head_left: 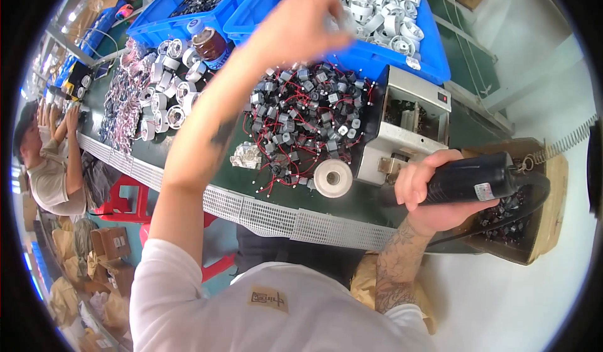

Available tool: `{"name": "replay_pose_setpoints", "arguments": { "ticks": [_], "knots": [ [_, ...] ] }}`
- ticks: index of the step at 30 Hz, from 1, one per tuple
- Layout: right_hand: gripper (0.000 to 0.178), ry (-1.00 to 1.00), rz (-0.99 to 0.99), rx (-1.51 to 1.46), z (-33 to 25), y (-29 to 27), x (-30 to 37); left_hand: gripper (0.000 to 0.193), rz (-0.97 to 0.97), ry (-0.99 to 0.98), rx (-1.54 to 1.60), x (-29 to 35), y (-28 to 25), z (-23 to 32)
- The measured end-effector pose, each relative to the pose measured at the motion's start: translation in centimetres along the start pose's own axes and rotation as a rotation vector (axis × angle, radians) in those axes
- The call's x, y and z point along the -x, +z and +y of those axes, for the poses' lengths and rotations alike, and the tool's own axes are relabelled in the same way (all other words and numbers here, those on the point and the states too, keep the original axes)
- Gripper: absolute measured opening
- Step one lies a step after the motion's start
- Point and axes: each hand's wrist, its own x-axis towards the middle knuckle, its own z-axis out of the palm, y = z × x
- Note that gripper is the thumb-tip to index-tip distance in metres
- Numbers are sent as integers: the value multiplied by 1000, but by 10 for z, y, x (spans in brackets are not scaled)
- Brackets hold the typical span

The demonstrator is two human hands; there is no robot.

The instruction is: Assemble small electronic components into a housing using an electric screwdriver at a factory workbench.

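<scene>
My left hand point(301, 28) is stretched over the near side of a blue bin point(433, 60) heaped with round white plastic housings point(377, 12). Motion smears its bent fingers, and whether a housing is between them is unclear. My right hand point(427, 185) is wrapped around a black electric screwdriver point(468, 179), which hangs from a coiled spring point(568, 141). The screwdriver lies nearly level, its tip end toward the metal screw feeder point(405, 132). Between my arms lies a pile of small grey-black motors point(308, 113) with red wires.
A white ring-shaped spool point(333, 178) and a crumpled silvery piece point(246, 156) lie near the front edge. White housings point(162, 100), wire bundles point(125, 97) and a brown drink bottle point(210, 44) are at left. A cardboard box point(546, 220) stands right. Another person point(53, 176) works far left.
</scene>
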Motion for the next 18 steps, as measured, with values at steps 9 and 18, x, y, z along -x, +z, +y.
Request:
{"name": "replay_pose_setpoints", "arguments": {
  "ticks": [9, 18],
  "knots": [
    [108, 38, -107, -22, -3, 6, 0, 59, -106, -8, 43, 177, 62, 90],
    [99, 21, -89, 96, -4, 2, 3, 46, 67, -361, -47, 130, 25, 33]
  ]
}}
